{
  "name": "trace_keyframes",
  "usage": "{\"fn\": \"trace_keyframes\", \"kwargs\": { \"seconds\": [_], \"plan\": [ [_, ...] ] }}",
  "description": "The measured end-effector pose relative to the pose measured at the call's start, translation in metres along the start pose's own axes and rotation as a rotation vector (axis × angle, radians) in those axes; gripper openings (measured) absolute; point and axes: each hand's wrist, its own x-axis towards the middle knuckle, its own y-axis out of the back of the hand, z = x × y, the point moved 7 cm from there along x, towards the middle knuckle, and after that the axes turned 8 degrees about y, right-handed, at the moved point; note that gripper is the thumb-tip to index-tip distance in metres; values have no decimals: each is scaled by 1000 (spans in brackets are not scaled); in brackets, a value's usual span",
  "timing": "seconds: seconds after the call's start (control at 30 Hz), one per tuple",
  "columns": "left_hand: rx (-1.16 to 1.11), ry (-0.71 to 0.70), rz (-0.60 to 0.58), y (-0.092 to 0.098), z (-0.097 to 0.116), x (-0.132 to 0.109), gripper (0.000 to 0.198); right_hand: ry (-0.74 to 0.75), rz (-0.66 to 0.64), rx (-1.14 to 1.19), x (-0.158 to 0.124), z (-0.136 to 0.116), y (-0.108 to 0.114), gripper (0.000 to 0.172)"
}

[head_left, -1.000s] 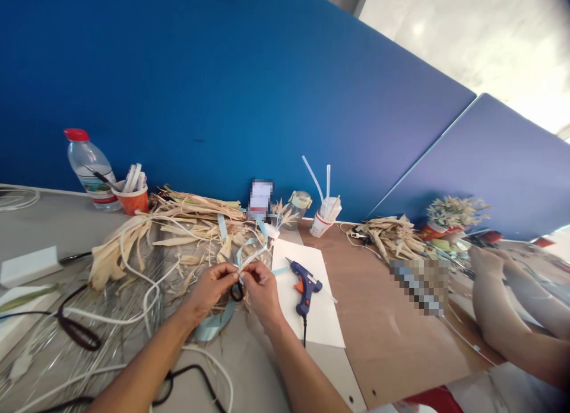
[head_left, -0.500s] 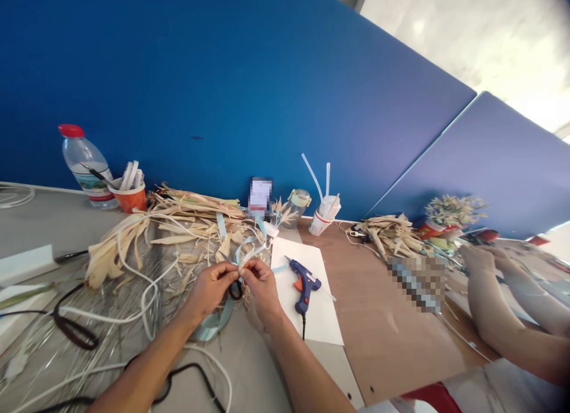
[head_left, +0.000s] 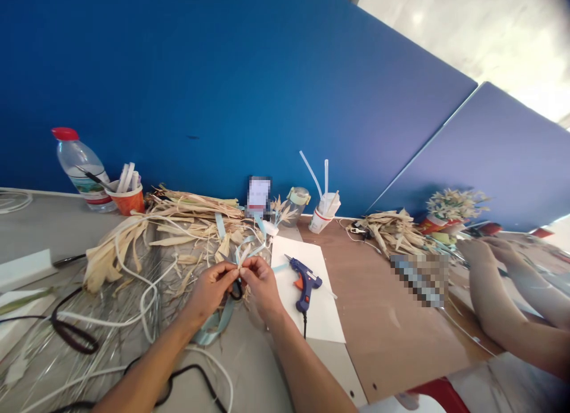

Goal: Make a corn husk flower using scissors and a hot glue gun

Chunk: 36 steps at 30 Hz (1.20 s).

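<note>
My left hand (head_left: 209, 288) and my right hand (head_left: 260, 285) meet over the table, fingertips pinched together on a small piece of dried husk and light blue ribbon (head_left: 244, 255). The ribbon loops up above the fingers and trails down under my left wrist (head_left: 214, 327). A black scissor handle (head_left: 236, 291) shows between the two hands. A pile of dried corn husks (head_left: 178, 229) lies just beyond them. A blue glue gun (head_left: 305, 282) rests on a white sheet of paper (head_left: 307, 294) right of my right hand.
A water bottle (head_left: 78, 166) and an orange cup (head_left: 127, 199) stand at the back left by the blue partition. White and black cables (head_left: 142, 294) cross the left side. A paper cup with sticks (head_left: 323, 214) stands behind. Another person's arms (head_left: 503, 294) work at the right.
Both hands stay pinched together on the ribbon and husk, shifting only slightly. The other person's hands at the right have moved a little up and away.
</note>
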Motion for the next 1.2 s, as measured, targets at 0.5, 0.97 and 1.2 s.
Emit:
{"fn": "trace_keyframes", "kwargs": {
  "seconds": [0.5,0.97,1.2],
  "plan": [
    [277,-307,-58,-4,10,0,15,-216,30,187,4,2,16,27],
    [90,-185,-66,-2,11,-1,15,-299,90,359,-2,0,14,34],
    [103,-201,-91,-3,17,-1,15,-233,-64,280,-5,-6,6,19]
  ]
}}
